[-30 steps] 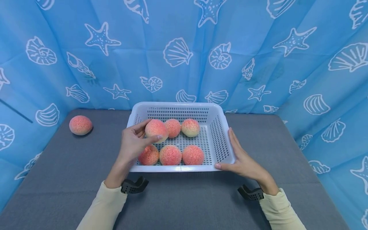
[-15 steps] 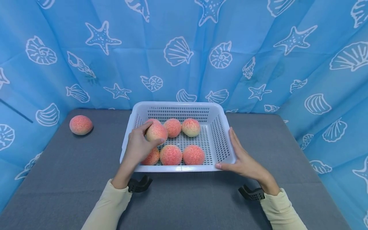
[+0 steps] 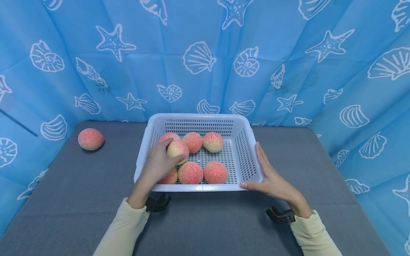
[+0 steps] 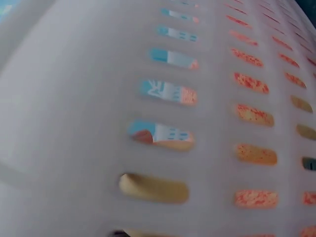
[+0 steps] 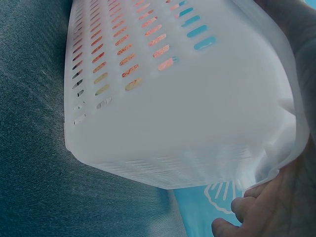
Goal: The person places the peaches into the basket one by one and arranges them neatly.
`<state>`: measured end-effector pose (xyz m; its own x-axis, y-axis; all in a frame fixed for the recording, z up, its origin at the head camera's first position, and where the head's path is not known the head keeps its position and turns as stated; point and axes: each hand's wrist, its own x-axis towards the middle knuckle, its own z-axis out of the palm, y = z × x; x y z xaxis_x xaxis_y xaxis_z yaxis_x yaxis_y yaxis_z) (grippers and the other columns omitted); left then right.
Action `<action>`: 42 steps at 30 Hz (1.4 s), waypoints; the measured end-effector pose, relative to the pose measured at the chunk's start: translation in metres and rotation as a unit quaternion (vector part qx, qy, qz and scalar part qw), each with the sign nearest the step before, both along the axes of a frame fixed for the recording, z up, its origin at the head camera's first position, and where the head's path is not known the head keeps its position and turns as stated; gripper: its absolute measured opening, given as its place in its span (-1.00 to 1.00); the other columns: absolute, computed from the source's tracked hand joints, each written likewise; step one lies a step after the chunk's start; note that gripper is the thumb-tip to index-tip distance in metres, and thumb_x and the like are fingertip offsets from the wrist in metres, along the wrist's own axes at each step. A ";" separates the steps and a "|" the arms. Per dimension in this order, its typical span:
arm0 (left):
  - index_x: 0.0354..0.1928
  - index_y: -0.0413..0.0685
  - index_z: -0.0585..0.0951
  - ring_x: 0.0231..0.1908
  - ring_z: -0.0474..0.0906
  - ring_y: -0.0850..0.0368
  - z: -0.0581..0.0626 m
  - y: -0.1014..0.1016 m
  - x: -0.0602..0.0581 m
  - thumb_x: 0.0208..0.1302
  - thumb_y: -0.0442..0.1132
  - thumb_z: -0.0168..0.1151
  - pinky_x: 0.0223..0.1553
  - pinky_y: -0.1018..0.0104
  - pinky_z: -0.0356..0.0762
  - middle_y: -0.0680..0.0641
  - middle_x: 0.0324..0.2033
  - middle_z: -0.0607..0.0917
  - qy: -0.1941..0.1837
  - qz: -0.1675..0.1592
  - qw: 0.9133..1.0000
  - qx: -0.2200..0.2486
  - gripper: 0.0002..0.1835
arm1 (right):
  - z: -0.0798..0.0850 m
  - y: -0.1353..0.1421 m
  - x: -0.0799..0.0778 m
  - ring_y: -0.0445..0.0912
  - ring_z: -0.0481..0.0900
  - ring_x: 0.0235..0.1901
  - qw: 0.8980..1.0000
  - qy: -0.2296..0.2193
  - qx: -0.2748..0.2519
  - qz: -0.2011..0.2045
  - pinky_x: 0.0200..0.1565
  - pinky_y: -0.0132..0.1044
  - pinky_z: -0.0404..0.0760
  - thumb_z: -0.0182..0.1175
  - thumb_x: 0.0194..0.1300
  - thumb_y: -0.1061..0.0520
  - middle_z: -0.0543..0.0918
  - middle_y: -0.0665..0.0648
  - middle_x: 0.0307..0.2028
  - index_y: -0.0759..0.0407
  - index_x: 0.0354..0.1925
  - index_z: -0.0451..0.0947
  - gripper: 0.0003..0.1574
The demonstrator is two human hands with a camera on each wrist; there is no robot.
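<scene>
In the head view my left hand [image 3: 160,159] reaches over the left end of a white plastic basket [image 3: 245,153] and grips a pink-and-cream peach [image 3: 178,149] between thumb and fingers. Behind the held peach, another pink peach [image 3: 169,136] is partly covered by my fingers. A front-left peach [image 3: 169,177] is half hidden under the same hand. My right hand [image 3: 272,179] holds the basket's front right corner, thumb on the front rim and fingers along the right side. The right wrist view shows those fingers [image 5: 252,210] at the outer edge of the rim.
Several more peaches sit in the basket, among them a yellowish speckled one [image 3: 213,142] and a front-row pink one [image 3: 215,172]. One peach [image 3: 91,139] lies on the grey table [image 3: 96,185] at the far left. A blue shell-print curtain [image 3: 205,57] stands behind.
My left hand has shifted right with its peach, dropping slightly toward the front row and uncovering the peach behind it. The right hand and the basket's right end stay where they were.
</scene>
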<state>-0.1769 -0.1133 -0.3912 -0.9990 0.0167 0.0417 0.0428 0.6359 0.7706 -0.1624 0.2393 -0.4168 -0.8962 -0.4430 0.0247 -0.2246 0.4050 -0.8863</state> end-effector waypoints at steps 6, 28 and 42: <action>0.47 -0.34 0.30 0.18 0.55 -0.21 0.001 0.002 -0.001 0.31 -0.12 0.42 0.12 -0.17 0.54 -0.34 0.30 0.50 -0.015 -0.009 1.000 -0.017 -0.19 | 0.000 0.000 0.000 0.39 0.45 0.21 1.000 -0.001 0.001 -0.001 -0.11 -0.20 0.70 0.55 0.13 0.13 -0.50 0.26 0.57 -0.32 0.59 -0.56 0.65; 0.49 -0.28 0.29 0.31 0.44 -0.21 0.002 -0.001 0.006 0.26 -0.10 0.46 0.22 -0.20 0.44 -0.31 0.37 0.43 0.007 0.001 1.000 0.021 -0.14 | 0.001 -0.001 0.003 0.37 0.47 0.19 1.000 0.003 0.001 -0.002 -0.12 -0.21 0.71 0.55 0.13 0.13 -0.47 0.28 0.58 -0.33 0.59 -0.55 0.64; 0.50 -0.26 0.30 0.45 0.21 -0.28 0.042 -0.034 0.031 0.26 -0.07 0.47 0.34 -0.28 0.21 -0.26 0.46 0.32 0.076 0.018 0.996 0.049 -0.13 | 0.001 -0.001 0.001 0.41 0.46 0.19 1.000 0.003 -0.003 0.000 -0.12 -0.20 0.71 0.55 0.13 0.15 -0.45 0.31 0.57 -0.32 0.59 -0.55 0.64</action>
